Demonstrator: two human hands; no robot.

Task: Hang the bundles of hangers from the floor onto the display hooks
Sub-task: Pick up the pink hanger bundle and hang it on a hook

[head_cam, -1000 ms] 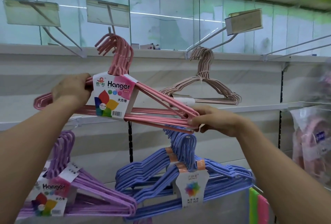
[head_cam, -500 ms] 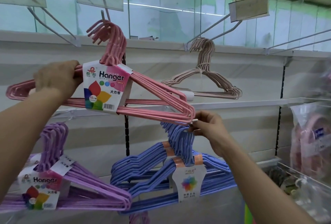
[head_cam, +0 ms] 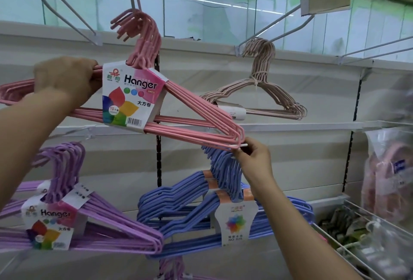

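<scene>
Left hand (head_cam: 64, 80) wrapped over the upper-left arm of the pink hanger bundle (head_cam: 178, 109), fingers curled behind the rods and gripping firmly, close beside the printed label (head_cam: 131, 96). Right hand (head_cam: 252, 156) lower and to the right, fingertips (head_cam: 240, 149) pinching at the bundle's right corner, seemingly around a small white tie poking out there; exactly what is pinched, hard to tell. Between the two hands, the bundle's long axis running left to right, tilted down toward the right, with its cluster of hook tops rising above the label, up and to the right of the left hand. Just above and behind those hook tops, the upturned tip of a white display hook (head_cam: 133, 2); contact not evident, so bundle judged not yet hung. Decisive relation: hook tops directly under that tip, left hand nearer and better placed to lift and thread. Below, purple bundles (head_cam: 93, 219) and blue bundles (head_cam: 183, 201) already hanging; to the right, a beige bundle (head_cam: 263, 83) on its own hook.
</scene>
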